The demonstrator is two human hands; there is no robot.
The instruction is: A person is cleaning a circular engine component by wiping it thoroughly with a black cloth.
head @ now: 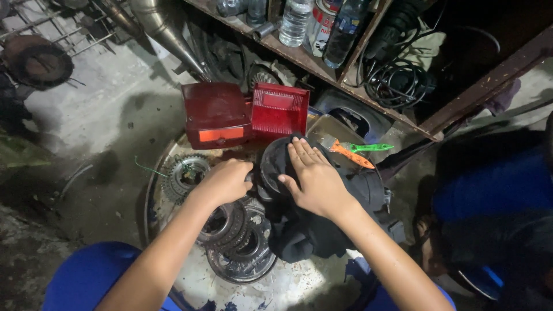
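My right hand [314,178] lies flat with fingers spread on a black cloth [305,230] that covers a round dark part [271,164]. My left hand [224,181] is curled around the left edge of that round part, holding it. Both hands are over a round metal tray [288,285]. Several ring-shaped metal clutch plates [239,242] lie stacked under my left wrist. A toothed sprocket [184,175] sits left of my left hand.
Two red tail-light lenses [216,115] [279,109] stand at the tray's far edge. An orange and a green-handled brush [354,151] lie to the right. A shelf [322,63] behind holds bottles and coiled cable [397,80]. An exhaust pipe [164,31] leans at the back.
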